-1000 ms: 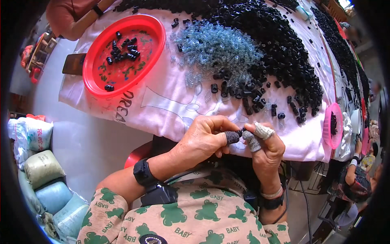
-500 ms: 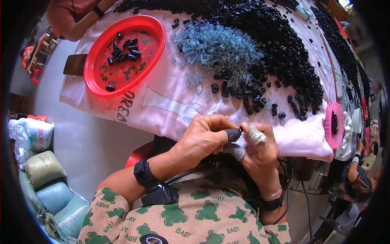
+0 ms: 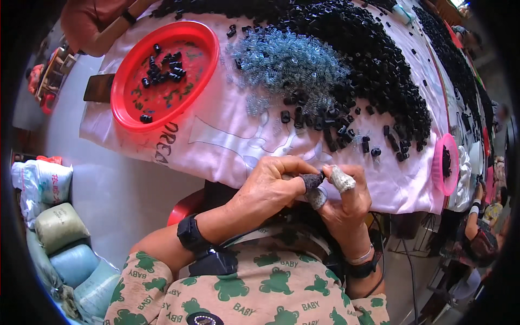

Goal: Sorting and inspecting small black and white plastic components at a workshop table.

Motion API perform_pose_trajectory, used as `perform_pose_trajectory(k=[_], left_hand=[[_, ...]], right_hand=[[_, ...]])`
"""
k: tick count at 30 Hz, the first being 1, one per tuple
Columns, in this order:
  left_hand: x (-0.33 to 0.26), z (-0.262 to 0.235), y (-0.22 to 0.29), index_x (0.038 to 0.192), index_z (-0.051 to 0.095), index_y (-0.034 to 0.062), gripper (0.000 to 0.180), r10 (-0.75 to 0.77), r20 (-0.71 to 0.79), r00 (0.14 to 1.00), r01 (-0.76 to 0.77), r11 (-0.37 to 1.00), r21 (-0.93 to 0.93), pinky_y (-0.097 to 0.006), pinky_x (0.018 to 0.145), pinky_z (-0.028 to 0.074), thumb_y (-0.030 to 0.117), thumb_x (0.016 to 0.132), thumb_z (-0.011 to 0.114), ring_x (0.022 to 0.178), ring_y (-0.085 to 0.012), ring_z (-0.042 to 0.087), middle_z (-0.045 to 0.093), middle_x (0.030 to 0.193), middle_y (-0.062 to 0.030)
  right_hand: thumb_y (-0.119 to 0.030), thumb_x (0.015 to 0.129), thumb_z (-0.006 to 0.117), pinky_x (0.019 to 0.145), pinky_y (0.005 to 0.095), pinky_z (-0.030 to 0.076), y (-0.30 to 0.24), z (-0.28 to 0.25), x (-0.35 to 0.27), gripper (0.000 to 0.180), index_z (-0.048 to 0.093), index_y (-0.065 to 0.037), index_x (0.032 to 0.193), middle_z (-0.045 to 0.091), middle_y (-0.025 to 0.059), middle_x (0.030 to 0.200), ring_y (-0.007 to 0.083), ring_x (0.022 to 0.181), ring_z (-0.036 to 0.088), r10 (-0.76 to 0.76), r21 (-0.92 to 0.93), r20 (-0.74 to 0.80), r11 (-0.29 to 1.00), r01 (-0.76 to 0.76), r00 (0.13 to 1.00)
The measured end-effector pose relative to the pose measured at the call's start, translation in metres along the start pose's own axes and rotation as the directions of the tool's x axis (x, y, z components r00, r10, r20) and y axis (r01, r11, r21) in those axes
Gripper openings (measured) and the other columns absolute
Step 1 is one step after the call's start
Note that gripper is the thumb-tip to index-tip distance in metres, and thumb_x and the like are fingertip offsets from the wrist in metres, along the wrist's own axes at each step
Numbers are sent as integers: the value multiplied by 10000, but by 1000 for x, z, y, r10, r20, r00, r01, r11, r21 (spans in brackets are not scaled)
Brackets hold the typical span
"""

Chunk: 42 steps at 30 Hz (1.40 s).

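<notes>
My left hand (image 3: pixel 273 184) and my right hand (image 3: pixel 346 200) meet at the near edge of the cloth-covered table, fingertips pinched together. Between them sits a small black plastic part (image 3: pixel 322 174), mostly hidden by the fingers. A dark cover wraps my left thumb; light grey covers wrap a finger and the thumb of my right hand. Just beyond the hands lie loose black plastic parts (image 3: pixel 331 138) and a heap of small clear-blue metal springs (image 3: pixel 292 62). A red round tray (image 3: pixel 210 70) to the left holds several black cylindrical pieces (image 3: pixel 162 70).
A large mound of black parts (image 3: pixel 374 70) covers the table's far right. Near the right edge stands a pink basket (image 3: pixel 437 165). At the far left shows another person's arm (image 3: pixel 111 38). Stuffed sacks (image 3: pixel 60 227) lie on the floor at left, and a red stool (image 3: pixel 184 208) is below the table.
My hands stay pinched together at almost the same spot, with small shifts of the fingers. The view has moved very slightly; the tray and heaps lie as before.
</notes>
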State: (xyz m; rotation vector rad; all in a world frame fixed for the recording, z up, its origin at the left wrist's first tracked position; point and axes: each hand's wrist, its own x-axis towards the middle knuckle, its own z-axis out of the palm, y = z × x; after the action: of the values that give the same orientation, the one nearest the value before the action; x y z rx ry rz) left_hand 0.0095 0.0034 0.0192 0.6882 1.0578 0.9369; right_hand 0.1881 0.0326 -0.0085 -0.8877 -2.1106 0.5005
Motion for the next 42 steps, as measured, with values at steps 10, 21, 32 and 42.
perform_pose_trajectory(k=[10,21,32,42], left_hand=[[4,-5,-16,994,639,-39,187,44,-42,998,-41,997,68,-201,640,465,30,838,563,742,-36,557,626,862,-8],[5,0,-17,1018,628,-57,215,90,-43,995,-86,991,104,-205,684,479,35,839,553,761,-48,567,626,873,-11],[-1,-2,-4,997,656,-6,206,-22,-33,999,23,999,25,-174,560,376,76,828,573,643,-13,480,583,758,33],[3,-4,-7,1024,651,-10,215,-31,-3,1000,31,999,-13,-191,572,405,50,841,556,627,-32,499,531,700,48]], right_hand=[[64,627,702,678,383,497,-9,-2,4,504,601,16,1119,559,150,936,313,799,580,-60,-71,58,995,64,997],[46,646,677,684,410,474,-11,-4,4,455,580,82,1089,535,181,919,339,799,545,-70,-88,103,993,79,992],[48,612,707,685,392,499,-9,0,1,490,594,38,1089,552,145,911,319,804,574,-112,-83,86,989,119,990],[20,589,747,645,356,492,-3,1,5,495,623,-10,1068,596,112,896,283,764,593,-113,-54,41,992,115,993]])
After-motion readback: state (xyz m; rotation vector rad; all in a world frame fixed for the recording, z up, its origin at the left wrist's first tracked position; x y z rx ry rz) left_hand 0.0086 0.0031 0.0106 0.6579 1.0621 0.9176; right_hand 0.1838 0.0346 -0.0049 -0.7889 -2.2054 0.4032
